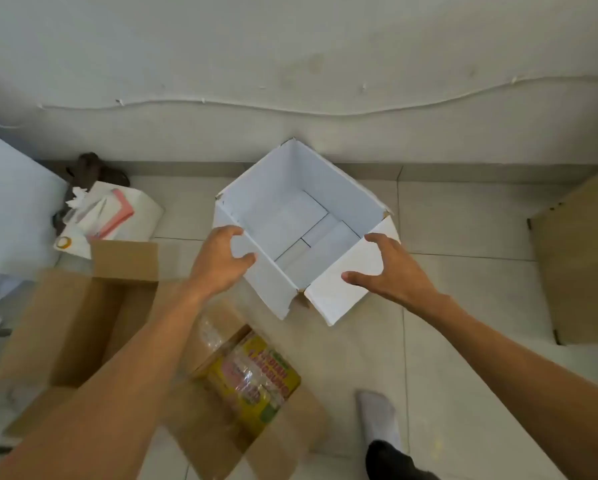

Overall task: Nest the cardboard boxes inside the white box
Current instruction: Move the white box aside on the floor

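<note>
The white box (269,202) stands open on the tiled floor near the wall, with nothing inside and its flaps folded outward. My left hand (217,261) hovers at its near-left wall with fingers spread, and I cannot tell if it touches. My right hand (391,268) is spread over the near-right flap, holding nothing. A large brown cardboard box (79,320) lies open at the lower left, partly hidden by my left forearm. A smaller cardboard box (242,420) sits below it, with a yellow printed packet (256,372) inside.
A pile of white and pink papers (107,213) lies at the left by a pale board (10,195). A tan board (581,258) stands at the right. My foot in a white sock (380,420) is at the bottom. The wall runs close behind the white box.
</note>
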The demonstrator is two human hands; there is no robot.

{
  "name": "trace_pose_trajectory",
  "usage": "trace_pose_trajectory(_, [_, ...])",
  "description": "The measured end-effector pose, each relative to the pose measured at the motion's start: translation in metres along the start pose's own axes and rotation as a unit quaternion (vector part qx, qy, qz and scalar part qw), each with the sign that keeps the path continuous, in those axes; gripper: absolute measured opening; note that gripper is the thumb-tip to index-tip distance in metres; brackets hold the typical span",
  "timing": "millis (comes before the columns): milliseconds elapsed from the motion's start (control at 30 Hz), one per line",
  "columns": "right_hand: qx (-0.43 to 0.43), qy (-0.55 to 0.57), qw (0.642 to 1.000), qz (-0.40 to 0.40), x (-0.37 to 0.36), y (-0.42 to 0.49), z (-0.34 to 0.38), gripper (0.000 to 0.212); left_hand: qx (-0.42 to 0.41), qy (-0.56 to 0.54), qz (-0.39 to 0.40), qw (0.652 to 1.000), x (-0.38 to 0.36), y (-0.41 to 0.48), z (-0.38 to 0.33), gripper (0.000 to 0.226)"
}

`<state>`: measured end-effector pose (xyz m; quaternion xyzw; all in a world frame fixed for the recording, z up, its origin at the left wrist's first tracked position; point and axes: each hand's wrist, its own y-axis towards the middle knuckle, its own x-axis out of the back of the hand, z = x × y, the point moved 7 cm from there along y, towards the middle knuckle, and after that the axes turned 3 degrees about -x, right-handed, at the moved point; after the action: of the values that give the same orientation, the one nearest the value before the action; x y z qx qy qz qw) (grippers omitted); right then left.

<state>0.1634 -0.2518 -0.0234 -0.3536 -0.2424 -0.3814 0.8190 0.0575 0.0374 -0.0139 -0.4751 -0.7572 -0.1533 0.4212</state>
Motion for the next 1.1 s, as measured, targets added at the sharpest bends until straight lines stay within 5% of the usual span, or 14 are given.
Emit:
trace_pose_trajectory(267, [0.053,-0.069,0.995,-0.041,-0.091,0.090,-0.053,0.094,0.006,0.018,0.109,0.994,-0.102,0.074,0.087,0.088])
trace_pose_trajectory(433, [0.088,-0.133,0.986,-0.048,-0.147,0.123,-0.073,0.101,-0.086,0.149,0.135,0.976,-0.136,0.103,0.125,0.107])
trace_pose_trajectory(667, [0.127,-0.098,0.976,-0.146,-0.176,0.133,-0.091,0.084,-0.229,0.173,-0.066,0.956,-0.151,0.108,0.132,0.091])
trace_pose_trajectory(833, [0.101,-0.127,0.975,-0.154,-0.142,0.160,-0.112,0.049,-0.248,0.176,-0.191,0.933,-0.173,0.086,0.105,0.088])
trace_pose_trajectory(900, [0.059,-0.139,0.975,-0.162,-0.111,0.168,-0.124,0.042,-0.246,0.163,-0.185,0.937,-0.187,0.083,0.088,0.087])
trace_pose_trajectory(1100, [0.040,-0.096,0.987,-0.122,-0.108,0.137,-0.121,0.109,-0.258,0.157,-0.154,0.941,-0.174,0.111,0.089,0.102])
